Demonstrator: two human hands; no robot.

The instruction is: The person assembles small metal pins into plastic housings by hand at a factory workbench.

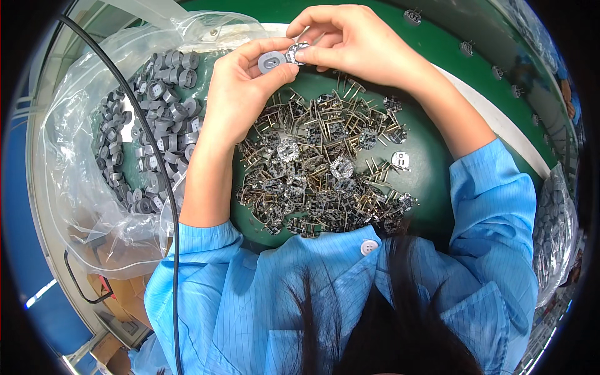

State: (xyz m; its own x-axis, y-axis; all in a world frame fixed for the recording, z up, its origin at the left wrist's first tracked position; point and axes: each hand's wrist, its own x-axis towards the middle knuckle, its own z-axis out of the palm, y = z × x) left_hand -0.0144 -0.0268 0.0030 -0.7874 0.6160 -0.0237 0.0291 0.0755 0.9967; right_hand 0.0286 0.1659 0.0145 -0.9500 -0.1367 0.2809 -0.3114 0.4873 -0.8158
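Observation:
Between the thumb and fingers of my left hand (240, 81) is a round grey plastic cap (271, 61) with a slot in its face. My right hand (353, 47) pinches a small round circuit board (296, 53), held right against the cap's right side; whether the two touch or are joined I cannot tell. Below my hands lies a large heap of similar circuit boards with metal pins (312, 162) on the green work surface. Left of my left forearm, many more grey caps (165, 119) lie in and around an opened clear plastic bag (69, 137).
A black cable (147, 128) hangs across the left side, over the bag. Beyond a white curved edge (500, 115), several boards (466, 48) stand spaced along a green strip. Another filled plastic bag (553, 225) is at the right. Cardboard boxes (125, 290) sit at the lower left.

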